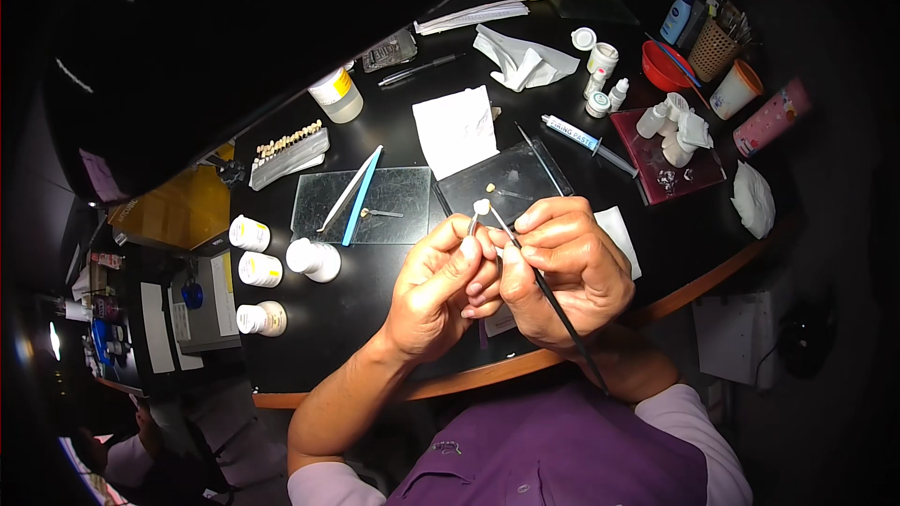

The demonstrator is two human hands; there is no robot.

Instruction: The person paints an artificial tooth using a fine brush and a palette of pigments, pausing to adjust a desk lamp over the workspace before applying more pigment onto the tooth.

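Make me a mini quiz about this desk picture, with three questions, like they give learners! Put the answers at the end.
1. Which hand holds the dark-handled tool?
2. True or false: in the picture, the syringe lies further left than the red bowl.
3. Pick one. The tool's tip is closest to: A) the red bowl, B) the small white piece, C) the syringe.

Key: 1. The right hand. 2. True. 3. B.

Table ctr bright, surrounds v. dark; white sheet nr blown-out; glow far L; fisheye bend.
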